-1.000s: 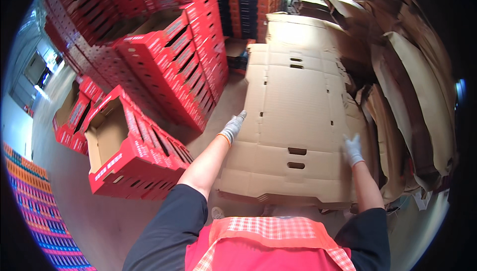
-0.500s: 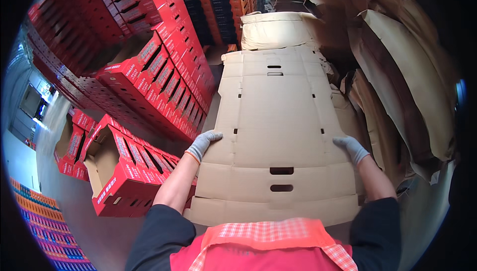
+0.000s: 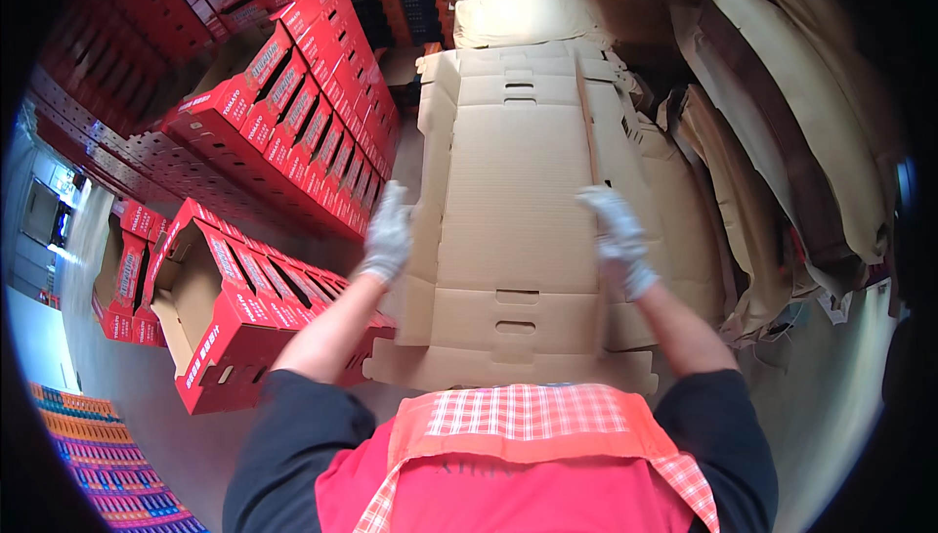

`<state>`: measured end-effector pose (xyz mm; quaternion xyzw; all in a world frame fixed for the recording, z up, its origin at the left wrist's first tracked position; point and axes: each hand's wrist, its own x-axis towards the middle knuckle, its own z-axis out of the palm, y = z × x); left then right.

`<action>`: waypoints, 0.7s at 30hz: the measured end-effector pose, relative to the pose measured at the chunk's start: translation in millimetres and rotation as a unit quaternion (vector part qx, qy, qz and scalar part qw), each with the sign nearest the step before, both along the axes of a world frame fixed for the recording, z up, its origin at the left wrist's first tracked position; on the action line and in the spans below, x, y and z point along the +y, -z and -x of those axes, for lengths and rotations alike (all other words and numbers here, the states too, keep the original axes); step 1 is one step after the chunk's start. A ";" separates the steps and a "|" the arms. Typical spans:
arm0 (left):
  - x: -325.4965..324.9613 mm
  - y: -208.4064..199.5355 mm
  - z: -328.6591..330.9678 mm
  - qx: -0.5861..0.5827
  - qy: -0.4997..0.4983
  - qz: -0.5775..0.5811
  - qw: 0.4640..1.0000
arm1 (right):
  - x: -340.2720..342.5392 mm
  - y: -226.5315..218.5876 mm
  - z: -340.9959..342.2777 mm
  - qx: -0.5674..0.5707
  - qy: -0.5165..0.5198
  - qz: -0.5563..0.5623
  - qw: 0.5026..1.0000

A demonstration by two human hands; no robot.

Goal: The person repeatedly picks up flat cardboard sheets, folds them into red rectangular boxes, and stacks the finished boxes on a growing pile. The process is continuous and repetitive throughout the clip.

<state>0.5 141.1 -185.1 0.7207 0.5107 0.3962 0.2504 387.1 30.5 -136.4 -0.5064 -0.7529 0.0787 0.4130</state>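
Brown cardboard sheet [image 3: 518, 191], flat and unfolded, lay in the middle, just in front of the person. Left hand [image 3: 388, 232] in a white glove held the sheet's left edge. Right hand [image 3: 614, 236], gloved too, gripped its right edge. Red boxes [image 3: 293, 103] were stacked on the left, and one open red box [image 3: 210, 308] sat near. More flat cardboard [image 3: 782, 113] leaned on the right

You are holding a flat, unfolded brown cardboard box blank [image 3: 518, 201] lengthwise before you, its flaps and slotted handle cut-outs showing, lying over a stack of similar sheets.
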 end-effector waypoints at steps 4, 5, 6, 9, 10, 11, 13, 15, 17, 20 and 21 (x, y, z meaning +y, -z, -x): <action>-36.0 -47.8 92.2 0.380 0.203 -0.281 0.857 | -63.5 -52.5 -77.2 -0.309 0.133 0.015 0.942; -42.3 -54.0 92.2 0.354 0.303 -0.347 0.814 | -74.8 -55.9 -80.6 -0.376 0.109 0.119 0.912; -46.2 -57.4 83.5 0.413 0.355 -0.266 0.796 | -77.5 -53.4 -76.6 -0.421 -0.017 0.092 0.902; -35.6 -66.7 27.0 0.390 0.437 -0.219 0.780 | -66.6 -41.8 -46.1 -0.420 -0.171 0.072 0.888; -32.1 -72.7 9.2 0.387 0.403 -0.156 0.814 | -56.0 -41.6 -35.3 -0.350 -0.130 0.132 0.918; -30.8 -79.4 -6.0 0.391 0.356 -0.084 0.845 | -46.2 -44.5 -26.6 -0.287 -0.069 0.202 0.934; -23.7 -97.5 -31.3 0.300 0.264 -0.157 0.903 | -30.6 -59.0 -14.8 -0.122 0.013 -0.051 0.991; -31.5 -114.7 -39.7 0.185 0.166 -0.233 0.940 | -34.9 -81.5 -10.5 -0.006 0.056 -0.058 0.997; -56.9 -124.6 -39.9 0.269 0.197 -0.254 0.908 | -55.0 -105.2 -8.4 -0.103 -0.008 -0.058 0.993; -107.5 -127.3 -33.9 0.354 0.369 0.010 0.860 | -99.2 -123.7 9.4 -0.137 -0.145 0.330 0.923; -121.0 -130.9 -26.9 0.295 0.486 0.195 0.799 | -110.4 -126.3 18.3 -0.160 -0.239 0.469 0.835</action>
